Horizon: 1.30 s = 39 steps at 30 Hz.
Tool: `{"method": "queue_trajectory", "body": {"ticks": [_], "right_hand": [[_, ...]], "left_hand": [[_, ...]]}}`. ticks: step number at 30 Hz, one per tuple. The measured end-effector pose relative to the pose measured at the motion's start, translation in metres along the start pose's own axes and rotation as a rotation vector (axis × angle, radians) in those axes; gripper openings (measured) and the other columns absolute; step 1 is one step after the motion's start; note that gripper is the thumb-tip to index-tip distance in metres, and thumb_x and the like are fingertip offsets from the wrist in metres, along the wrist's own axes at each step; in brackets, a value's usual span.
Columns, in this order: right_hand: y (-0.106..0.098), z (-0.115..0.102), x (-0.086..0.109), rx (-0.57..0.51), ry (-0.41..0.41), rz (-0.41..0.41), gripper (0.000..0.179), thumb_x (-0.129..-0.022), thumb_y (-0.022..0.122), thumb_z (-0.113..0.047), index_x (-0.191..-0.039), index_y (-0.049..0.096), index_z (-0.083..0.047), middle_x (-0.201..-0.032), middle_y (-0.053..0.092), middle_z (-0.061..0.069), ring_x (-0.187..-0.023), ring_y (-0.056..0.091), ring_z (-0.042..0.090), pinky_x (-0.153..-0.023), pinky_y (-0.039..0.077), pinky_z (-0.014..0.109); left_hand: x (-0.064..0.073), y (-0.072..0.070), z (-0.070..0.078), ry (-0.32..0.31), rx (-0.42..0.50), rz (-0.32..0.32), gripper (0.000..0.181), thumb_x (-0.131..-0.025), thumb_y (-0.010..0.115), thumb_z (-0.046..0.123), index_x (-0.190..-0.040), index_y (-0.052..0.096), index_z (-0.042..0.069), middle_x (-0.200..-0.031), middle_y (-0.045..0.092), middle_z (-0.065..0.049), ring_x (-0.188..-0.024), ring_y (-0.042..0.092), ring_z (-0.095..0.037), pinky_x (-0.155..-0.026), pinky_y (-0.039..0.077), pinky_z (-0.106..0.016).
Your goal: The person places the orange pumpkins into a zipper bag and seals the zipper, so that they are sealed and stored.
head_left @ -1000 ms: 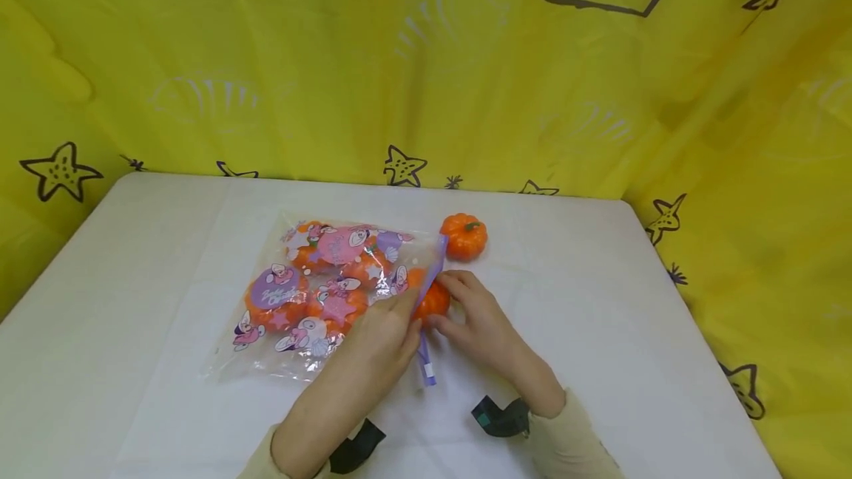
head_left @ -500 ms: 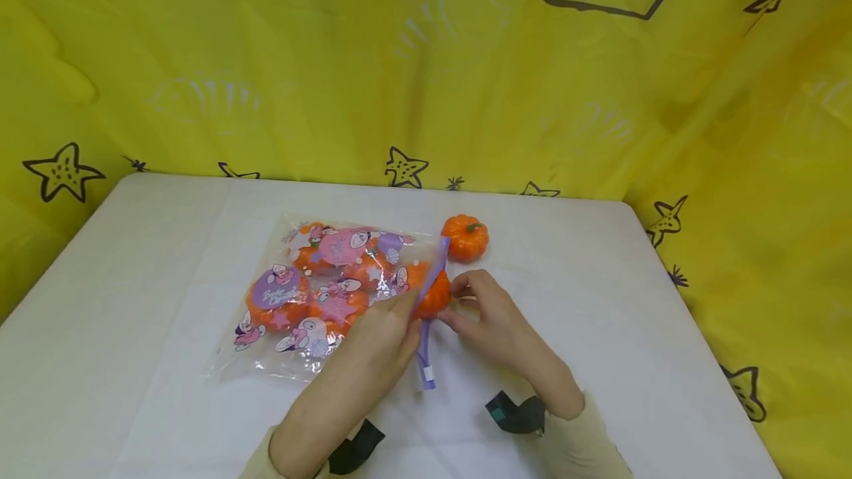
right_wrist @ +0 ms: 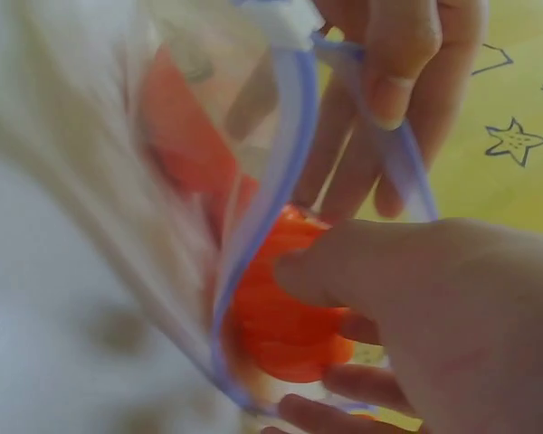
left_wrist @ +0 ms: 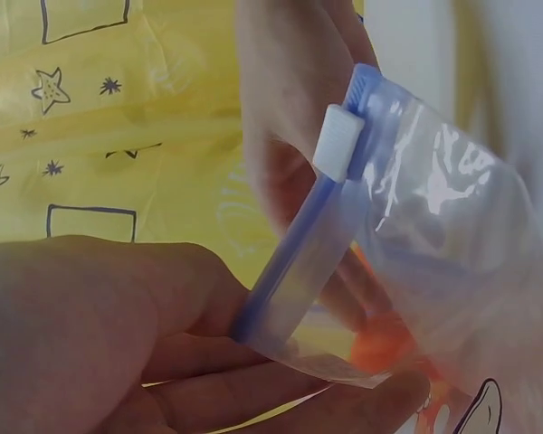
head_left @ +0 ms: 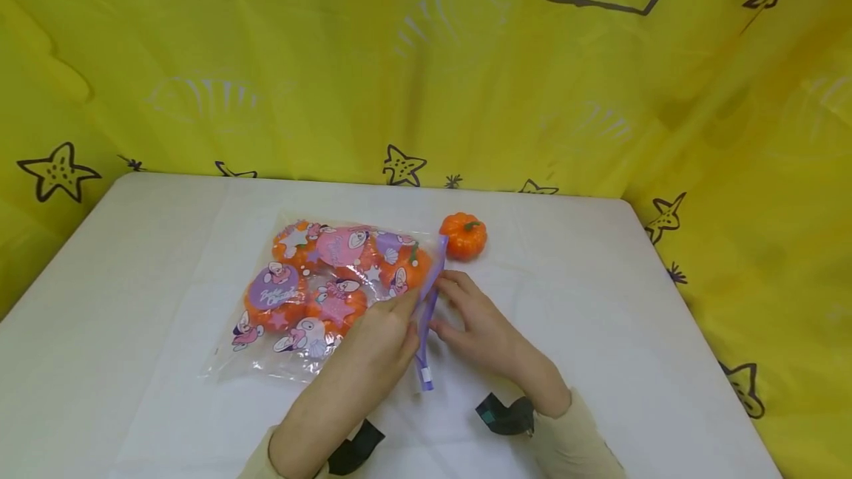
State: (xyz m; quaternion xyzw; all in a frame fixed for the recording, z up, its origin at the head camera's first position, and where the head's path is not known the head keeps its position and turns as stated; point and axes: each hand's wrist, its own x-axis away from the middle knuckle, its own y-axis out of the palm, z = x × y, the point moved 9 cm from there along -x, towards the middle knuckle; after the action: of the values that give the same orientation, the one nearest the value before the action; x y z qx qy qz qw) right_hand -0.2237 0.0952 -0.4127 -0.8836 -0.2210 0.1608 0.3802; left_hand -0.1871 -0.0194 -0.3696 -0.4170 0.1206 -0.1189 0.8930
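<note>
A clear zip bag [head_left: 313, 294] with pink and purple cartoon prints lies flat, holding several orange toy pumpkins. My left hand [head_left: 379, 335] pinches its purple-edged mouth [right_wrist: 299, 127], keeping it apart. At that mouth, my right hand [head_left: 482, 327] has its thumb against an orange pumpkin [right_wrist: 290, 307], its other fingers loosely extended along the far side in the right wrist view. In the left wrist view a white slider [left_wrist: 338, 143] sits at one end of the zip. Behind the bag's corner rests one loose orange pumpkin [head_left: 463, 236] with a green stem.
A white-covered table [head_left: 599, 301] carries everything. Yellow cloth [head_left: 333, 72] with starfish drawings hangs behind and beside it. Black wrist-worn devices [head_left: 506, 415] sit below both hands, near the beige sleeves.
The pumpkin that stuck out of the bag's mouth has gone inside. My right hand drew back slightly, then moved left to the opening. My left hand stays put.
</note>
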Motion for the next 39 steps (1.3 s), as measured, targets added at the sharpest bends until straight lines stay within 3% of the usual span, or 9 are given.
{"method": "queue_trajectory", "body": {"ticks": [3, 9, 19, 24, 29, 33, 39], "right_hand": [[0.001, 0.001, -0.002, -0.004, -0.001, 0.021, 0.060, -0.091, 0.070, -0.013, -0.145, 0.045, -0.002, -0.150, 0.045, 0.008, -0.139, 0.045, 0.026, -0.113, 0.042, 0.044], [0.009, 0.001, -0.005, 0.032, 0.001, 0.002, 0.064, -0.092, 0.067, -0.011, -0.149, 0.040, 0.000, -0.156, 0.038, 0.012, -0.146, 0.036, 0.030, -0.120, 0.030, 0.047], [0.017, 0.002, -0.017, 0.153, 0.046, 0.014, 0.069, -0.088, 0.060, -0.003, -0.152, 0.033, 0.000, -0.157, 0.033, 0.019, -0.135, 0.042, 0.034, -0.118, 0.035, 0.047], [0.017, 0.003, -0.017, 0.113, 0.035, 0.006, 0.069, -0.090, 0.059, -0.004, -0.153, 0.031, 0.001, -0.156, 0.036, 0.020, -0.138, 0.043, 0.033, -0.118, 0.034, 0.046], [0.012, -0.002, -0.008, 0.032, -0.031, -0.007, 0.058, -0.089, 0.060, -0.001, -0.145, 0.043, 0.000, -0.145, 0.046, 0.013, -0.128, 0.053, 0.026, -0.113, 0.042, 0.043], [0.015, -0.004, -0.008, 0.108, -0.065, -0.028, 0.047, -0.089, 0.059, -0.004, -0.135, 0.053, 0.000, -0.139, 0.049, 0.011, -0.124, 0.054, 0.024, -0.112, 0.044, 0.042], [0.017, -0.003, -0.014, 0.176, -0.070, 0.021, 0.043, -0.092, 0.060, -0.007, -0.134, 0.056, 0.001, -0.134, 0.054, 0.012, -0.118, 0.057, 0.025, -0.111, 0.045, 0.040]], "left_hand": [[0.000, 0.000, 0.000, -0.002, 0.004, -0.005, 0.042, -0.093, 0.062, 0.005, -0.133, 0.056, -0.007, -0.119, 0.068, -0.023, -0.102, 0.069, -0.031, -0.079, 0.061, -0.037], [-0.001, -0.001, 0.001, 0.021, 0.006, -0.001, 0.041, -0.093, 0.060, 0.003, -0.133, 0.056, -0.007, -0.115, 0.070, -0.022, -0.089, 0.068, -0.023, -0.071, 0.062, -0.029], [0.000, -0.004, 0.002, 0.078, -0.029, 0.054, 0.035, -0.094, 0.059, 0.002, -0.128, 0.059, -0.006, -0.108, 0.072, -0.019, -0.097, 0.071, -0.027, -0.082, 0.061, -0.039], [0.001, -0.003, -0.001, 0.061, -0.015, 0.051, 0.037, -0.094, 0.058, 0.002, -0.130, 0.058, -0.004, -0.109, 0.072, -0.018, -0.093, 0.069, -0.023, -0.079, 0.061, -0.035], [0.000, -0.001, -0.002, 0.029, 0.013, 0.020, 0.039, -0.093, 0.058, 0.001, -0.132, 0.058, -0.006, -0.110, 0.070, -0.019, -0.084, 0.064, -0.021, -0.070, 0.060, -0.027], [-0.001, 0.001, -0.001, 0.021, 0.011, -0.001, 0.041, -0.093, 0.059, 0.001, -0.132, 0.056, -0.009, -0.111, 0.070, -0.023, -0.083, 0.064, -0.022, -0.067, 0.059, -0.025], [-0.002, 0.002, -0.001, 0.012, 0.029, -0.019, 0.041, -0.095, 0.059, 0.004, -0.135, 0.056, -0.006, -0.109, 0.071, -0.018, -0.079, 0.064, -0.018, -0.066, 0.059, -0.021]]}}
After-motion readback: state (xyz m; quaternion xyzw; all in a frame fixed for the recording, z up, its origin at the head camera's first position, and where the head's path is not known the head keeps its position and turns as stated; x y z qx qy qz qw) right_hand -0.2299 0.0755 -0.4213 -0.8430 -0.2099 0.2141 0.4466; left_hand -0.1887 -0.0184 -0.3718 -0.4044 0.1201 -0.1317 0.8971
